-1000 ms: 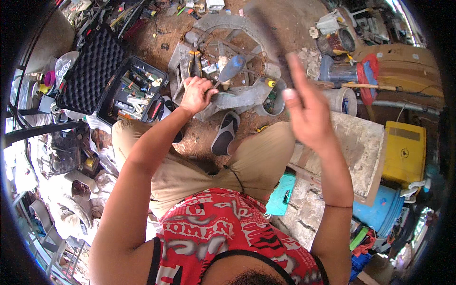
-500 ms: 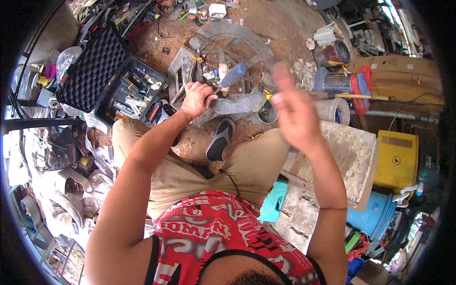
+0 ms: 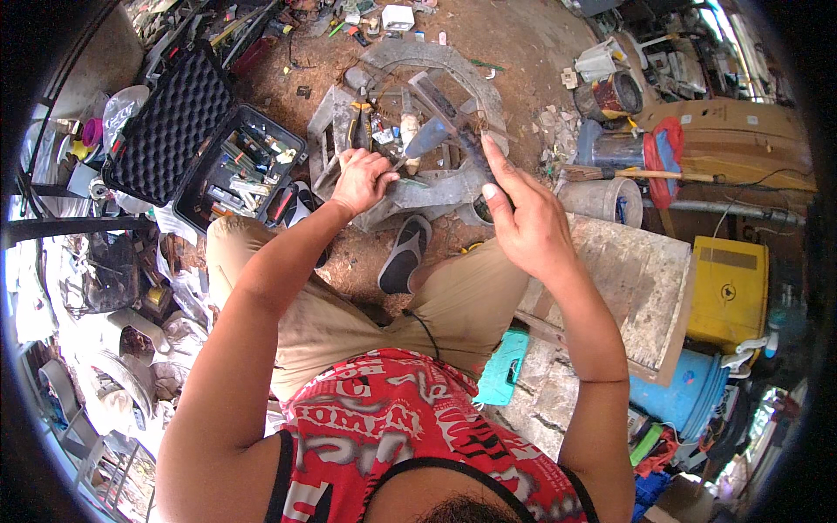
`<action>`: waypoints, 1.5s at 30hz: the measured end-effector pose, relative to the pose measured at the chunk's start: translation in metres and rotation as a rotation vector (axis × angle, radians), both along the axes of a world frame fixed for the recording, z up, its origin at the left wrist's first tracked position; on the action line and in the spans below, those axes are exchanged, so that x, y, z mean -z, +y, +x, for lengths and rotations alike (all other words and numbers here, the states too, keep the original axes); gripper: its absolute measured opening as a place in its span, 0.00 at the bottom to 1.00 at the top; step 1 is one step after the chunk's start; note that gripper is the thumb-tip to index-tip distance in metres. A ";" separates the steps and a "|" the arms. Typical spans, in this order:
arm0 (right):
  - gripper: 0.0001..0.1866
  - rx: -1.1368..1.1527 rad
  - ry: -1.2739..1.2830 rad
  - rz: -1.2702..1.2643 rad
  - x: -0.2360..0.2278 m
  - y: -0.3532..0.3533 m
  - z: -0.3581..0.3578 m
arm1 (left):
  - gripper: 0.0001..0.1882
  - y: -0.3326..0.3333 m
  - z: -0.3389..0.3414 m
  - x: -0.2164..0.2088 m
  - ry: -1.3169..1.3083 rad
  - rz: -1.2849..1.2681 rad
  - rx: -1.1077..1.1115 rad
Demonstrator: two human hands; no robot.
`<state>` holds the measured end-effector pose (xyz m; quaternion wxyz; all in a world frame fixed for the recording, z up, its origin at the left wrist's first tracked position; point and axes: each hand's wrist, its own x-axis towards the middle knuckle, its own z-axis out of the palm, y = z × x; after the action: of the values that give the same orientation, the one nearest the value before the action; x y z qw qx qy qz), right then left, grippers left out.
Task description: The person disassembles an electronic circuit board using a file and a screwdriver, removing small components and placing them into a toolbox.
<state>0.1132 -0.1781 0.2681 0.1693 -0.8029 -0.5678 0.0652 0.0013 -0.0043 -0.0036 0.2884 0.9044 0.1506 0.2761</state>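
My left hand [image 3: 362, 181] is closed around the thin lower shank of a blue-handled tool [image 3: 425, 139], possibly a chisel or screwdriver. Its handle slants up and right, and its tip is hidden. In my right hand [image 3: 534, 218] is a long, straight bar-like tool [image 3: 434, 98], grey at the far end and dark near the grip; its exact kind is unclear. That far part crosses over the top of the blue handle; whether they touch cannot be told. Beneath both tools lies a grey round frame [image 3: 445, 193] with open gaps, holding pliers [image 3: 356, 126] and small pieces.
An open black case [image 3: 292, 150] with foam lid and small tools stands at the left. To the right are a worn board [image 3: 632, 279], a whitish bucket [image 3: 602, 200], a yellow box [image 3: 728, 296] and a blue bin [image 3: 684, 392]. A turquoise case [image 3: 503, 370] sits beside my right leg.
My right hand has come from a blurred, raised position down and slightly left, and the bar-like tool now shows over the blue handle. My left hand has stayed in place.
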 end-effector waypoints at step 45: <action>0.28 0.040 -0.041 0.340 -0.039 -0.009 0.008 | 0.13 0.006 -0.008 0.008 -0.027 0.056 -0.015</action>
<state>0.1213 -0.1867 0.3069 0.2922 -0.7751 -0.5578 -0.0516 -0.0067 0.0013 -0.0114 0.2628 0.9072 0.1454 0.2947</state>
